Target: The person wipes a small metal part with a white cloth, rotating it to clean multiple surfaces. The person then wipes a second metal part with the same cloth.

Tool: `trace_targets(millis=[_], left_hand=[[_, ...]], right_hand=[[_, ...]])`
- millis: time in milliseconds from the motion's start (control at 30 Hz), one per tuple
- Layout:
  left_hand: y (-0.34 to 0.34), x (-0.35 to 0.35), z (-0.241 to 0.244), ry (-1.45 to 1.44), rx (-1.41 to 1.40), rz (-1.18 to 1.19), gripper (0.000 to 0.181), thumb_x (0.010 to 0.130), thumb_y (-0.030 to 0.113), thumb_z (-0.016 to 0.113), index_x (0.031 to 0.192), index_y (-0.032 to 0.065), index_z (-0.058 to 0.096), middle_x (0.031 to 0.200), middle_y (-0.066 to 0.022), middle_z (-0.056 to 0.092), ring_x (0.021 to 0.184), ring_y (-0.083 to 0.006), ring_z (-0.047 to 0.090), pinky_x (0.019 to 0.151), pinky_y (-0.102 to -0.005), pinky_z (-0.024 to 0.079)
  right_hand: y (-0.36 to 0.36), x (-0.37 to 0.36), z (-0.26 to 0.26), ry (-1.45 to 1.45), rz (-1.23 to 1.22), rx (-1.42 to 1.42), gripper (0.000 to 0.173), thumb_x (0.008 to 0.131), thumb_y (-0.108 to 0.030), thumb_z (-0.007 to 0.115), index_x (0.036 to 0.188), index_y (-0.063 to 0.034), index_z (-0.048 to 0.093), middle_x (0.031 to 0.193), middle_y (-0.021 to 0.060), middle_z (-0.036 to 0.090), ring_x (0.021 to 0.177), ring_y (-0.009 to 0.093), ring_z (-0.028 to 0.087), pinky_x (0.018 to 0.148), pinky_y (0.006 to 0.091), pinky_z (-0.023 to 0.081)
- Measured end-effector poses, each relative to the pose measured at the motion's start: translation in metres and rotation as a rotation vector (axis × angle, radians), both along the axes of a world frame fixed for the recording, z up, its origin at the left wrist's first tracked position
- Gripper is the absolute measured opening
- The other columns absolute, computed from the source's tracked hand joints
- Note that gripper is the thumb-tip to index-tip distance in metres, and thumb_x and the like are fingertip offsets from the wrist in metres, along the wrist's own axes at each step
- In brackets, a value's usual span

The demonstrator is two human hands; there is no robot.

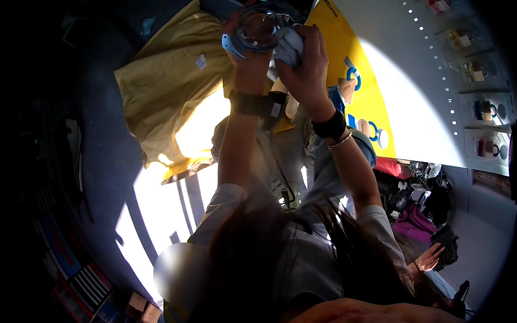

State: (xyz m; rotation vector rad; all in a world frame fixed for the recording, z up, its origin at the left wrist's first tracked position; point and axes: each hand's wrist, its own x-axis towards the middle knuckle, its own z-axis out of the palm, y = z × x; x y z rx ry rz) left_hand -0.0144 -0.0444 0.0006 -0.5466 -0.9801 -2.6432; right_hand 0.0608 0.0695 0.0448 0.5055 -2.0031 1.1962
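At the top middle, a round clear glass vessel (260, 32) is held up in my left hand (250, 60), whose fingers are partly hidden behind it. A light blue curved piece lies against the vessel's left side. My right hand (305, 68) grips a crumpled grey-blue cloth (289, 46) and presses it to the vessel's right rim. Black bands circle both wrists, and the left one carries a dark box-like device (276, 110) with a cable hanging from it. Below the hands are the person's own legs.
A large brown paper sheet or bag (173, 68) lies at the left on the blue-grey floor. To the right stands a yellow and white display panel (375, 101) with small products on it. Lower right are a purple cloth (416, 222), mixed items and another person's hand (430, 258).
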Motion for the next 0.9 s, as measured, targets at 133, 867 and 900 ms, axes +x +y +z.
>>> trace_targets(millis=[133,867,900], left_hand=[[0.011,0.026,0.024,-0.333,-0.024,0.130,0.030,0.090,0.035,0.044,0.097,0.0084,0.055,0.074,0.0004,0.054,0.062,-0.0129,0.054,0.058,-0.0228,0.046],[0.015,0.032,0.034,-0.153,0.371,-0.460,0.045,0.089,0.042,0.045,0.115,0.0057,0.051,0.108,-0.0098,0.059,0.099,-0.0237,0.056,0.087,-0.0362,0.045],[0.015,0.032,0.034,-0.187,0.378,-0.454,0.046,0.089,0.042,0.044,0.115,0.0050,0.052,0.108,-0.0104,0.059,0.100,-0.0243,0.056,0.088,-0.0367,0.045]], right_hand=[[-0.009,-0.008,-0.009,-0.046,-0.070,-0.085,0.046,0.063,-0.006,0.066,0.104,-0.0037,0.046,0.088,0.0177,0.055,0.080,0.038,0.056,0.068,0.0396,0.047],[0.002,-0.013,-0.003,-0.051,-0.099,-0.114,0.028,0.073,-0.008,0.066,0.098,-0.0037,0.054,0.076,0.0140,0.061,0.069,0.029,0.063,0.061,0.0317,0.048],[0.004,-0.013,-0.003,-0.040,-0.100,-0.111,0.027,0.073,-0.007,0.066,0.097,-0.0036,0.054,0.077,0.0141,0.061,0.070,0.030,0.062,0.061,0.0318,0.048]])
